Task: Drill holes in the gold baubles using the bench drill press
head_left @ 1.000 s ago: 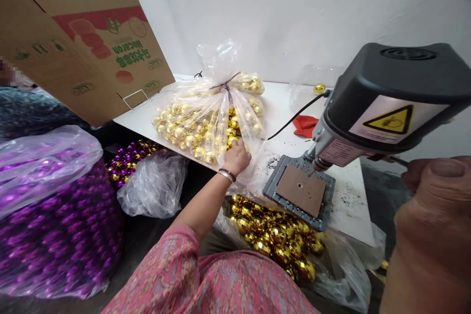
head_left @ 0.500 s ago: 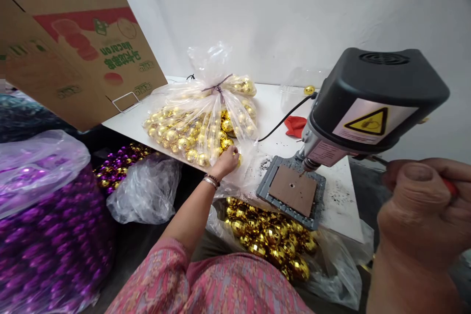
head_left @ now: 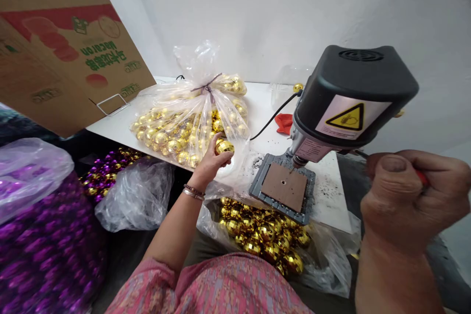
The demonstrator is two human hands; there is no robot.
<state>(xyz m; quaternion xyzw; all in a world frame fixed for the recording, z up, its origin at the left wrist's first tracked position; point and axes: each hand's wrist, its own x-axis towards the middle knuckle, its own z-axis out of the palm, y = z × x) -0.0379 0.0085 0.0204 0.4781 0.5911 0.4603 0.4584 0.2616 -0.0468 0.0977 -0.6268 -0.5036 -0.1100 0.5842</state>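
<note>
Left grip [head_left: 209, 163] curled, holding mirrored gold bauble [head_left: 224, 147] palm-up. Bench drill's chuck [head_left: 299, 160] lies right of bauble, above brown drilling pad [head_left: 283, 187] on grey base [head_left: 255, 189]. Right grip [head_left: 408, 191] closed on red-handled lever [head_left: 422, 178], nearer drill. Tied plastic bag of baubles [head_left: 184, 130] directly behind left grip.

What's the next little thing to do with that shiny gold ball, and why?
Probably set the gold mirror ball on the brown pad under the drill press, I'd guess. The left hand holds it close to the pad, and the right hand grips the press's lever.
</note>
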